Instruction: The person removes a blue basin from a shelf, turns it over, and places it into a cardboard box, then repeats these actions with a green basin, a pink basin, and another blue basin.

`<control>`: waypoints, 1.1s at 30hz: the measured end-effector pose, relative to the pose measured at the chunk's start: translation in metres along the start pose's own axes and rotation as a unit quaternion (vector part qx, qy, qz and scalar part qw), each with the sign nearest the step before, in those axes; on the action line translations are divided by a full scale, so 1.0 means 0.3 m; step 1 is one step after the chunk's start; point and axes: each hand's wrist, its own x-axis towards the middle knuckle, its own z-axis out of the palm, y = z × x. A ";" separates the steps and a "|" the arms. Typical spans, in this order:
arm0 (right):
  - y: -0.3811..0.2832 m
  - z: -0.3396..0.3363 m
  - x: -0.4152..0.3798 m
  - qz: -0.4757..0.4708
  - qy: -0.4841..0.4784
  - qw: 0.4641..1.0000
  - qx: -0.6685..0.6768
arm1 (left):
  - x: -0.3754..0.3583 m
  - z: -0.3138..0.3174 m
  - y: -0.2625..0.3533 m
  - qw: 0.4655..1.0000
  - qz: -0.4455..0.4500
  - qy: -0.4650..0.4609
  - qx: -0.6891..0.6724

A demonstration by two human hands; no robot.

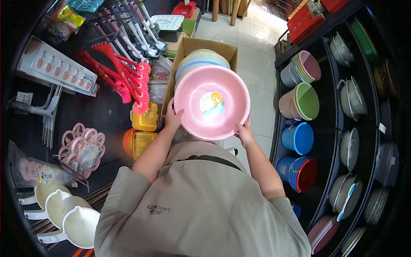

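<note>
A pink plastic basin with a cartoon sticker inside is tilted toward me, held in front of my chest. My left hand grips its lower left rim. My right hand grips its lower right rim. Behind it, a stack of pastel basins in green and blue stands on edge inside an open cardboard box on the floor.
The left wall rack carries red brushes, long-handled scrubbers, yellow baskets, pink hangers and white scoops. Dark shelves on the right hold nested buckets, blue pails and metal pots. A white tiled aisle runs ahead.
</note>
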 end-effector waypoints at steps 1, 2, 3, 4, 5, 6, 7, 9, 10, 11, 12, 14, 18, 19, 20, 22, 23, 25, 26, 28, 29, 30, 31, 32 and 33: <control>0.004 0.007 0.010 0.000 0.000 1.000 0.000 | 0.010 -0.006 -0.005 1.000 0.002 -0.008 -0.012; 0.009 0.015 0.019 -0.012 0.008 1.000 0.003 | 0.018 -0.009 -0.010 1.000 0.002 -0.008 -0.012; 0.011 0.020 0.024 -0.025 0.015 1.000 0.005 | 0.025 -0.012 -0.020 0.999 0.001 0.003 0.038; 0.013 0.022 0.027 -0.024 0.015 1.000 0.005 | 0.031 -0.014 -0.030 0.996 0.000 0.014 0.087; 0.015 0.022 0.029 -0.007 0.020 1.000 -0.004 | 0.031 -0.020 -0.040 0.996 0.000 0.014 0.087; 0.009 0.021 0.032 0.008 0.026 1.000 -0.012 | 0.020 -0.017 -0.001 0.985 -0.052 0.019 0.161; 0.002 0.016 0.032 0.006 0.028 1.000 -0.012 | 0.010 -0.012 0.029 0.967 -0.102 0.024 0.233; -0.009 0.003 0.026 0.035 0.014 0.999 -0.036 | 0.010 -0.012 0.006 0.975 -0.111 0.022 0.192; -0.007 -0.002 0.021 0.035 0.015 0.999 -0.036 | 0.002 -0.013 -0.007 0.980 -0.122 0.021 0.152; -0.003 -0.006 0.017 0.045 0.013 0.998 -0.038 | -0.006 -0.013 -0.021 0.981 -0.123 0.019 0.152; 0.002 -0.010 0.013 0.054 0.011 0.998 -0.040 | -0.017 -0.011 -0.017 0.983 -0.133 0.021 0.124; 0.021 -0.012 -0.001 0.055 0.010 0.998 -0.016 | -0.037 -0.008 -0.008 0.985 -0.144 0.021 0.096; 0.089 -0.032 -0.023 0.069 0.027 0.994 0.074 | -0.085 -0.031 -0.005 0.983 -0.182 -0.007 -0.039; 0.117 -0.045 -0.023 0.070 0.029 0.994 0.074 | -0.099 -0.044 -0.006 0.976 -0.210 -0.016 -0.060; 0.149 -0.061 -0.031 0.082 0.028 0.992 0.088 | -0.102 -0.076 -0.057 0.975 -0.214 -0.020 -0.060; 0.196 -0.091 -0.054 0.106 0.029 0.991 0.079 | -0.095 -0.146 -0.210 0.941 -0.288 -0.070 -0.165; 0.222 -0.106 -0.060 0.109 0.034 0.990 0.080 | -0.111 -0.144 -0.205 0.939 -0.293 -0.074 -0.165; 0.266 -0.123 -0.074 0.161 0.060 0.984 0.044 | -0.147 -0.147 -0.179 0.907 -0.392 0.031 -0.151; 0.292 -0.127 -0.083 0.166 0.072 0.982 0.044 | -0.159 -0.156 -0.196 0.903 -0.395 0.021 -0.165; 0.321 -0.130 -0.088 0.165 0.070 0.982 0.060 | -0.174 -0.148 -0.190 0.901 -0.404 -0.001 -0.160; 0.333 -0.131 -0.095 0.161 0.063 0.982 0.072 | -0.187 -0.143 -0.182 0.899 -0.408 -0.019 -0.157; 0.307 -0.106 -0.094 0.148 0.066 0.985 0.065 | -0.173 -0.140 -0.199 0.901 -0.405 -0.024 -0.155; 0.314 -0.098 -0.093 0.144 0.069 0.985 0.069 | -0.164 -0.137 -0.211 0.902 -0.404 -0.036 -0.148; 0.324 -0.095 -0.095 0.149 0.053 0.986 0.058 | -0.159 -0.134 -0.222 0.903 -0.404 -0.048 -0.140; 0.328 -0.093 -0.101 0.155 0.038 0.986 0.047 | -0.159 -0.130 -0.229 0.905 -0.400 -0.053 -0.138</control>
